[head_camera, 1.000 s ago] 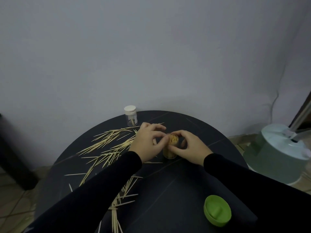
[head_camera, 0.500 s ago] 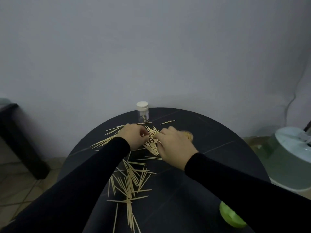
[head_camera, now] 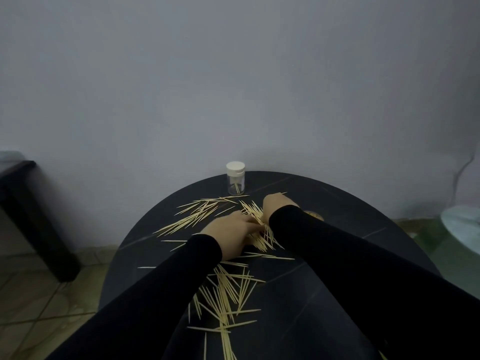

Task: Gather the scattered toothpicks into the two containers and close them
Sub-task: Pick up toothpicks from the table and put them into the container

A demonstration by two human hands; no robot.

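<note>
Toothpicks lie scattered over the round black table [head_camera: 337, 203]: a fan at the back left [head_camera: 197, 214], a heap near me [head_camera: 228, 294], and a bunch in the middle [head_camera: 255, 216]. My left hand [head_camera: 231, 232] and my right hand [head_camera: 275, 206] meet on that middle bunch, fingers closed around it from both sides. A clear jar with a white lid [head_camera: 235, 181] stands upright at the table's far edge with a few toothpicks inside. A second container full of toothpicks [head_camera: 315, 215] peeks out behind my right sleeve.
A dark piece of furniture [head_camera: 26, 216] stands on the tiled floor to the left. A pale green bin [head_camera: 465, 227] sits at the right edge. The grey wall rises right behind the table.
Both hands have left the full container and moved left onto the middle bunch of toothpicks. The view has swung left, and the green lid is out of sight.
</note>
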